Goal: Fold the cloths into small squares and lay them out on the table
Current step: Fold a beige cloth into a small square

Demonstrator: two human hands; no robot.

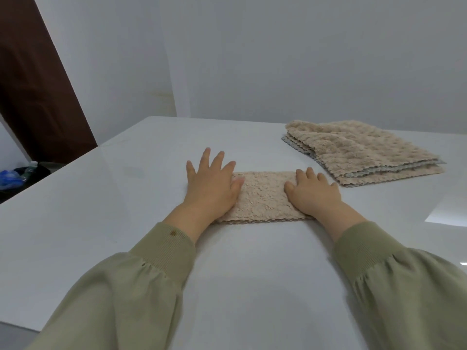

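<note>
I see my left hand (211, 184) and right hand (313, 192), fingers straight, pressing flat on opposite ends of the folded cloth (262, 198) mid-table (101, 210); the stack (361, 151) lies far right.

Plain indoor rm: white table (75, 223), bare wall (278, 59), brown door (32, 84)
</note>
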